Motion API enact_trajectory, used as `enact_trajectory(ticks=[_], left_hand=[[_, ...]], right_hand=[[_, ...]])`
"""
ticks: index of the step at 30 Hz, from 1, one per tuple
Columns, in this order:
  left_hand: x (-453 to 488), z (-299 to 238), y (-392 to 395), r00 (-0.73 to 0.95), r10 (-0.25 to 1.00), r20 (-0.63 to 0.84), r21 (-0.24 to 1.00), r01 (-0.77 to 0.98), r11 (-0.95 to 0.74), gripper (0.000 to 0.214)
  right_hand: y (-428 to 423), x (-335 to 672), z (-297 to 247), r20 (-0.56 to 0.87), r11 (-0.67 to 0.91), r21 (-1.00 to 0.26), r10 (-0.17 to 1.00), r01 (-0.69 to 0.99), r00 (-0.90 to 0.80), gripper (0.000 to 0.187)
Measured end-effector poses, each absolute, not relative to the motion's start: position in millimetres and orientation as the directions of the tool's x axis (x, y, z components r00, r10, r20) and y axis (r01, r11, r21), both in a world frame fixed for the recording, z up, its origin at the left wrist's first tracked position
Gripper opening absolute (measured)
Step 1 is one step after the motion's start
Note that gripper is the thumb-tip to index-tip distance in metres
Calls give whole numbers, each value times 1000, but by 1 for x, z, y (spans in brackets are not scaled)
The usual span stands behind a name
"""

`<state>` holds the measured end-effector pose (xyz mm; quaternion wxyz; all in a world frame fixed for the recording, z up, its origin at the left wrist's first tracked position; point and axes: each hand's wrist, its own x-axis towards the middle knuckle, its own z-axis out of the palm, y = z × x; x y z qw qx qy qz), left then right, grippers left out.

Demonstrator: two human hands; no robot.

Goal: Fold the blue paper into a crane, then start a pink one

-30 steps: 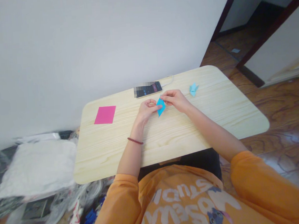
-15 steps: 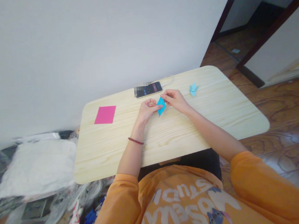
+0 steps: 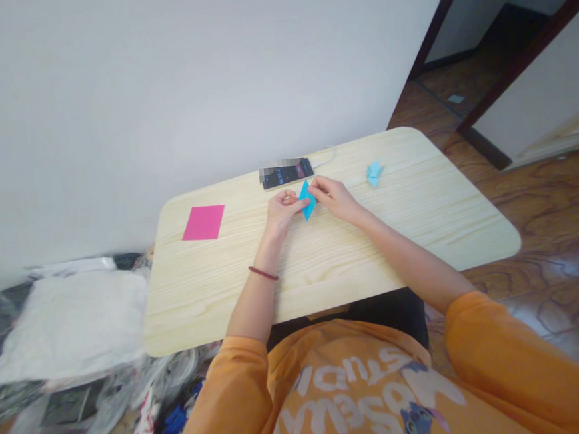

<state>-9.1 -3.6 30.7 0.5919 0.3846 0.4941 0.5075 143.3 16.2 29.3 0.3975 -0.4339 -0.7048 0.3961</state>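
Head view: left hand point(image 3: 283, 213) and right hand point(image 3: 335, 198) pinch blue folded paper point(image 3: 308, 201), long axis running fore-and-aft.

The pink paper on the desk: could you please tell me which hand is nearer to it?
The left hand is nearer, to the right of the pink paper in the head view and apart from it. The right hand lies farther right, beyond the blue folded paper.

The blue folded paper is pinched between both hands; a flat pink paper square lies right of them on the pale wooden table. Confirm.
Wrong side: the head view shows the flat pink paper square left of the left hand and right hand, not right. The blue folded paper is pinched as you say.
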Motion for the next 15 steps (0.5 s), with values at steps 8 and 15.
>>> enact_trajectory(ticks=[8,15], left_hand=[[-8,29,-2,-56,980,-193,944,-282,170,42],[-8,28,-1,-141,975,-171,947,-296,123,44]], right_hand=[[15,142,31,249,354,-847,924,397,-291,30],[13,140,26,206,297,-925,917,238,-343,24]])
